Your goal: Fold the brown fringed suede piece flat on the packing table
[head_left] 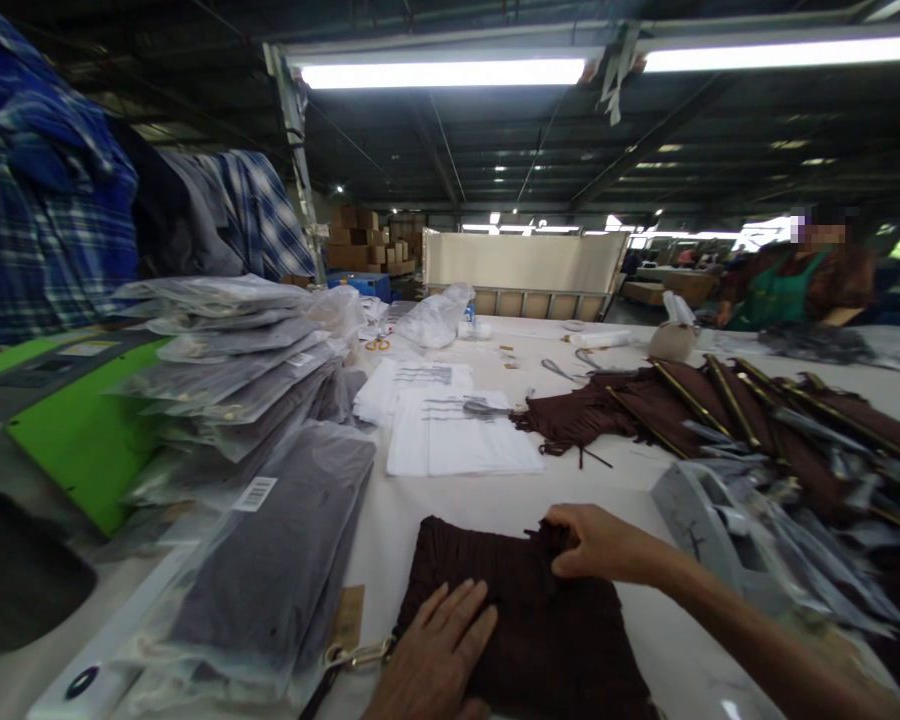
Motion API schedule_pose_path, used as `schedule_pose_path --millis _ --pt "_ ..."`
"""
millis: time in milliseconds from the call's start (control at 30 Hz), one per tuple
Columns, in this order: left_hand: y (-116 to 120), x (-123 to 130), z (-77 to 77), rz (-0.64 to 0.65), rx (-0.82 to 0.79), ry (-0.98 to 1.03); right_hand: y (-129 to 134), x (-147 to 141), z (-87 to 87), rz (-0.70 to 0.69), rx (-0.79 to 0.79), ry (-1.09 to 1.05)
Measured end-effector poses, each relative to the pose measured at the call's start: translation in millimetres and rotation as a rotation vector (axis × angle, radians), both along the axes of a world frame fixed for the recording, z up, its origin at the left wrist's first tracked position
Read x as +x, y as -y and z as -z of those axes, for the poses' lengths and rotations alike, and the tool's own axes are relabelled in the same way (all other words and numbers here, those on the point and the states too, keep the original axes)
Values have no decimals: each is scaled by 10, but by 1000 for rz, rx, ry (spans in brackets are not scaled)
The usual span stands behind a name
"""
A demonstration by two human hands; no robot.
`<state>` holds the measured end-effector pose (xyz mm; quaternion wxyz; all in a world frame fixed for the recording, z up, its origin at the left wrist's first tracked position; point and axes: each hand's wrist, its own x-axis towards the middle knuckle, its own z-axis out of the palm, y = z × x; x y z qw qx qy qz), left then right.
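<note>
A dark brown fabric bag [547, 630] with a gathered top lies on the white table in front of me. My left hand [442, 650] rests on its left part, palm down and fingers stretched out. At the bag's upper right edge my right hand [589, 543] pinches a bunched bit of the cloth between thumb and fingers. A gold-coloured clasp [364, 654] with a dark strap sticks out by the bag's left side, partly hidden by my left hand. Beneath the clasp is a small brown paper tag [347, 615].
Bagged grey garments [270, 570] are piled at left beside a green machine [90, 430]. White sheets [457, 440] lie ahead. Brown pieces with gold zips [690, 400] and a grey plastic tray [682, 510] are at right. A person in a green apron [780, 290] stands beyond.
</note>
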<state>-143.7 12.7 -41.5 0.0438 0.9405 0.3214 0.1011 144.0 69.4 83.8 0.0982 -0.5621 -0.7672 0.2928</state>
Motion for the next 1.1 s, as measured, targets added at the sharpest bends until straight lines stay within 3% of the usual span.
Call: schedule_pose_path --millis 200,267,367,433,500,567,633,700,900,1100 --pt "13 -1 -29 2 16 21 278 -22 -81 3 -129 -77" --pt "20 -1 -35 1 9 36 420 36 -116 -6 -320 -143" --pt "31 3 -53 -4 -12 31 607 154 -201 -15 -728 -237" --pt "38 8 -68 -4 -30 19 657 238 -263 -23 -820 -247" --pt "41 14 -81 -7 -43 5 627 314 -296 -6 -685 -206" --pt "41 17 -85 -12 -46 -3 539 366 -271 31 -383 -70" --pt "38 15 -78 -14 -40 -6 439 374 -180 79 -64 97" --pt "36 9 -65 -8 -32 -9 371 331 -37 112 147 206" --pt "30 -13 -44 -5 -6 5 348 107 372 60 369 306" --pt "6 4 -25 -2 -8 -11 235 197 365 95 357 250"
